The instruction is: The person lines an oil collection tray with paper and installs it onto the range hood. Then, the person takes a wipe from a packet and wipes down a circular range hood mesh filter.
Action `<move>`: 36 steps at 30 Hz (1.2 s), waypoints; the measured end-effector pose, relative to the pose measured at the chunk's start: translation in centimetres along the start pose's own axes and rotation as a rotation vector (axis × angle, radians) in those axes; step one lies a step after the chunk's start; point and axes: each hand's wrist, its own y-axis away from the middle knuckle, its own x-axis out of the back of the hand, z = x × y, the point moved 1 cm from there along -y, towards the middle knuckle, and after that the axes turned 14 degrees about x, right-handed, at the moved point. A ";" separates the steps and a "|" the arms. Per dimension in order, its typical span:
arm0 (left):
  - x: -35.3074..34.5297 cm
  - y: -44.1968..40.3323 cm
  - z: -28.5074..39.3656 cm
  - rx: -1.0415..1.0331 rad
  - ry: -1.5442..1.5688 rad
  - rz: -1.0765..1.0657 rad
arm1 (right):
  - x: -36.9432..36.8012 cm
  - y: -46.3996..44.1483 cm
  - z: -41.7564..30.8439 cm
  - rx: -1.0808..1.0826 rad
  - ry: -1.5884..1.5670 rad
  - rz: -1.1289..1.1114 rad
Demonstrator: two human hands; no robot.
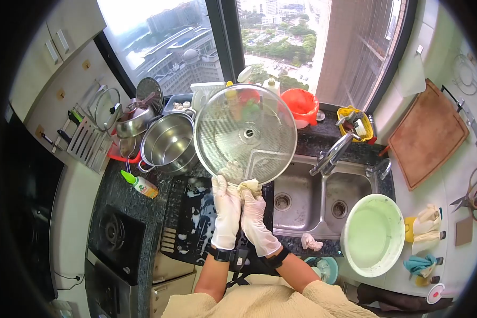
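Observation:
A round, see-through lid (222,122) with a metal rim and a small central knob hole is held upright in front of me. My left hand (226,212), in a white glove, grips its lower rim with the fingers partly behind the lid. Beside it my right hand (255,217), gloved too, is closed on a crumpled pale cloth (249,185) pressed at the rim's bottom. Below the hands lies a black board (191,212) with white suds on it.
A large steel pot (167,143) stands left of the lid, near a green-capped bottle (143,185). The double sink (299,222) and faucet (334,152) are at right. A pale green basin (373,236) sits at the counter's right edge.

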 end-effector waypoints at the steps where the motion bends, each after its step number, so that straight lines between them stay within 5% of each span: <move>1: -0.5 0.3 0.5 -0.004 -0.006 -0.056 | 0.2 -0.3 -1.1 0.016 -0.001 -0.050; 14: 3.9 0.3 -0.6 0.214 0.120 -0.017 | 0.9 -6.5 -9.9 0.256 0.033 -0.330; 17: 3.4 0.9 0.6 0.480 -0.450 0.071 | 0.1 -4.9 -12.7 0.441 0.200 -0.271; 21: -0.5 2.8 3.9 0.385 -0.617 -0.120 | 1.4 -5.0 -13.0 1.459 0.891 -0.852; 22: -2.1 3.3 4.2 0.360 -0.510 -0.258 | 1.7 -4.1 -12.7 1.498 1.040 -0.933; 24: -4.2 3.4 4.9 0.499 -0.409 -0.226 | 2.6 -3.3 -11.9 1.501 1.179 -1.063; 30: 0.5 4.0 3.1 0.485 -0.198 -0.128 | 4.6 -3.4 -11.6 1.317 1.180 -1.372; 31: 2.0 3.8 3.2 0.512 -0.178 -0.161 | 4.2 -3.3 -12.2 1.193 1.186 -1.391; 33: 2.1 4.4 3.5 0.510 -0.164 -0.194 | 6.0 -5.1 -9.7 0.431 0.340 -1.367; 35: 2.5 5.0 4.1 0.528 -0.182 -0.209 | 6.3 -5.4 -12.0 0.542 0.672 -1.155; 36: 2.7 5.3 4.4 0.524 -0.207 -0.201 | 5.9 -4.7 -12.7 0.154 0.605 -0.855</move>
